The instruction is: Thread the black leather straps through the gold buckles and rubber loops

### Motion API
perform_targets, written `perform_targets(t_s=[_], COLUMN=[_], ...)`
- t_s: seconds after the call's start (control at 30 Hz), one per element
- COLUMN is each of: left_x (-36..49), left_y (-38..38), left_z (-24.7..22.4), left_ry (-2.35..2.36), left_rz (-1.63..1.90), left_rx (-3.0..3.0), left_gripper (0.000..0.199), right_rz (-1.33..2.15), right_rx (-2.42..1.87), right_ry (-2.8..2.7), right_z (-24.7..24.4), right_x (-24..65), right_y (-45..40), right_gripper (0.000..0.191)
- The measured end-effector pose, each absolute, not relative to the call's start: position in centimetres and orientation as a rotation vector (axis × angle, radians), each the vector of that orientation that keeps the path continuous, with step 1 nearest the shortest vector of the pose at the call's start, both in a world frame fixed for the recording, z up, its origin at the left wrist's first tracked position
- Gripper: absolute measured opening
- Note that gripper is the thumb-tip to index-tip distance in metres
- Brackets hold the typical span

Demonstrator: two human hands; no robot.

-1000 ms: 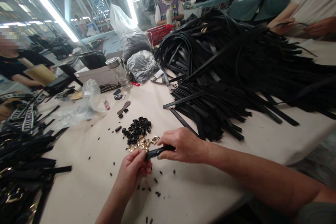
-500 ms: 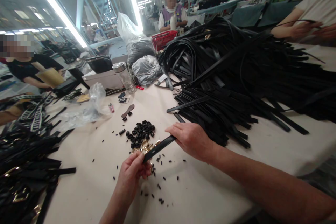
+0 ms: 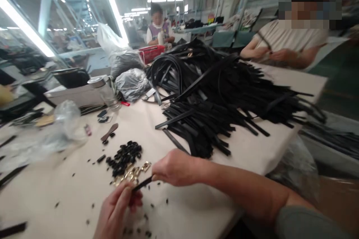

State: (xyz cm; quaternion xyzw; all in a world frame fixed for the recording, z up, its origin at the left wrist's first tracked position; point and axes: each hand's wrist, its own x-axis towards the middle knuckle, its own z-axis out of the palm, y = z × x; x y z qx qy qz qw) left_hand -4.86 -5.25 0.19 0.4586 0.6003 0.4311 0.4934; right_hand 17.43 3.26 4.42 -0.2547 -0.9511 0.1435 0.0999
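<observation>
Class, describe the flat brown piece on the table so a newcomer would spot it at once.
Start at the huge heap of black straps on the table. To its left sits a pile of small black rings, and just beyond that lies the flat brown piece. Unlike the nearby black rings, it is long and brown.

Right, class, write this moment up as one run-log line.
left hand: grips black strip | right hand: grips same strip | just beyond hands: gold-coloured pieces, black loops | farther back: black strap pile
</observation>
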Motion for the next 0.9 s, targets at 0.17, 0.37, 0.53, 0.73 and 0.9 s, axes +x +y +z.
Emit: perform_targets(t_s=[0.17, 0.37, 0.53, 0.73, 0.9], left_x=[-4.0, -4.5, -4.5, -4.1, -3.7], left_y=[-4.9, -4.8, -4.8, -4.9, -4.9], left_z=[2.1, 0.6, -0.1, 0.1, 0.2], left_ry=[1.478, 1.447, 1.403, 1.351, 1.316], left_rz=[0.914, 0.964, 1.008, 1.033, 1.061], left_rx=[1.229, 0.901, 0.826, 0.903, 0.884], left_gripper=[0.043, 0.041, 0.038, 0.036, 0.037], right_rz=[1.345, 0.688, 0.66, 0.669, 0.527], right_rx=[-0.639, -0.93, -0.794, -0.619, -0.532], right_ry=[-2.757, -2.517, -2.265, -2.224, -2.255], right_z=[4.6, 3.6, 2.5, 1.6, 1.5], right_x=[17.2, 16.9, 16.0, 15.3, 15.2], right_y=[4.5, 4.2, 2.7, 1.8, 2.0], right_gripper=[0.028, 0.02, 0.02, 0.016, 0.013])
